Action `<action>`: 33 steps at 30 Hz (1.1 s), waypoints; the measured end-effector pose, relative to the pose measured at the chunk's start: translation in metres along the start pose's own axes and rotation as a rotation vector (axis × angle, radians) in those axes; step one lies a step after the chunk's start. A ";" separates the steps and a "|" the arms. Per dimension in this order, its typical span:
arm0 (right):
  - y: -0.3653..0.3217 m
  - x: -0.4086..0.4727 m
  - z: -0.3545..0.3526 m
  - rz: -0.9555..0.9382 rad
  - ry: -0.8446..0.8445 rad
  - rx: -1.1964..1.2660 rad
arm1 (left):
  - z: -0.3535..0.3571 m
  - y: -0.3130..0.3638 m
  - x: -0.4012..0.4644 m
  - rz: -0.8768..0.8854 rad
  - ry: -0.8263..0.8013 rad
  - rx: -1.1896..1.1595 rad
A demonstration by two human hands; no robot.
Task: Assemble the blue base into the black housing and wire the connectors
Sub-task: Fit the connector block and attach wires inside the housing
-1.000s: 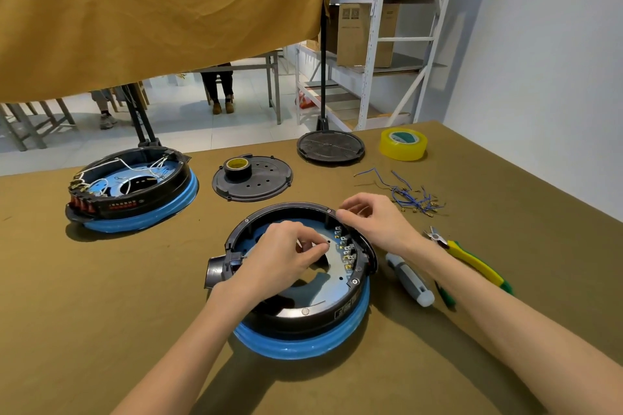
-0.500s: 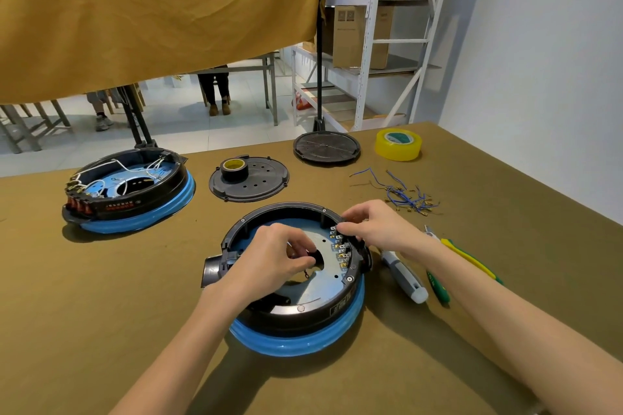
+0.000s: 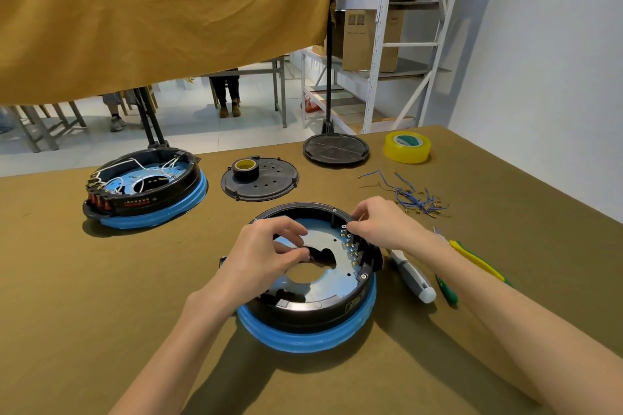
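The black housing (image 3: 317, 308) sits on its blue base (image 3: 303, 339) at the middle of the table, with a shiny metal plate (image 3: 323, 283) inside. A row of small metal connectors (image 3: 352, 251) runs along its right inner rim. My left hand (image 3: 263, 258) hovers over the plate's central opening, thumb and fingers curled and pinching something thin, seemingly a wire end. My right hand (image 3: 382, 226) reaches over the right rim and pinches the top connector of the row.
A second unit (image 3: 145, 187) with white wires stands at the left. Behind are a black cover (image 3: 269, 184) bearing a tape roll (image 3: 245, 168), a black disc (image 3: 335, 148) and yellow tape (image 3: 407, 146). Blue wires (image 3: 413, 197), a screwdriver (image 3: 413, 276) and pliers (image 3: 472, 259) lie right.
My left hand has drawn back from the connector row toward the plate's centre. My right hand stays at the top of the row, fingertips closing in on it.
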State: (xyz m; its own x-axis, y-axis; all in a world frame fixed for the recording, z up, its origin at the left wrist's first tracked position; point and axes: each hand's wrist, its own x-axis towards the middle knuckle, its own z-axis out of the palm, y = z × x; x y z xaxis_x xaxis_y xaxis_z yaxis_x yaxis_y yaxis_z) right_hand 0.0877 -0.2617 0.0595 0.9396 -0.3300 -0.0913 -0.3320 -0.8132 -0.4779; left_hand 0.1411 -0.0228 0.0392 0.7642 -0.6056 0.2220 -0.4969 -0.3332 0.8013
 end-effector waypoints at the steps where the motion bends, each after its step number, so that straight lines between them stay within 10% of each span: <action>1: -0.002 -0.005 0.001 -0.029 0.075 -0.096 | 0.000 0.001 0.000 0.003 0.027 -0.052; 4: -0.016 -0.018 0.003 -0.358 0.274 -0.056 | 0.001 0.005 0.002 -0.006 0.083 -0.300; 6: -0.032 -0.023 0.003 -0.472 0.063 0.187 | 0.000 0.007 0.004 -0.012 0.124 -0.375; 13: -0.040 -0.026 0.005 -0.441 -0.327 0.649 | -0.007 -0.004 -0.002 0.083 0.198 -0.254; 18: -0.035 -0.020 0.010 -0.299 -0.229 0.739 | 0.002 -0.026 -0.019 0.085 0.460 0.118; 22: -0.034 -0.015 0.014 -0.211 -0.166 0.818 | -0.004 -0.045 -0.016 -0.190 0.417 -0.157; 29: -0.041 -0.009 0.016 -0.184 -0.085 0.798 | -0.020 -0.057 0.013 -0.135 0.152 -0.278; 33: -0.043 -0.009 0.016 -0.204 -0.041 0.658 | -0.009 -0.062 0.011 -0.223 0.370 -0.399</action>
State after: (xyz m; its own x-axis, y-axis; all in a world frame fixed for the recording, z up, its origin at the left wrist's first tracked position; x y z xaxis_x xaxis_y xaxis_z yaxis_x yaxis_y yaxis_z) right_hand 0.0951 -0.2160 0.0672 0.9846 -0.1723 0.0294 -0.0413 -0.3930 -0.9186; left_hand 0.1838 -0.0026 -0.0033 0.9609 -0.2355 0.1455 -0.1689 -0.0823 0.9822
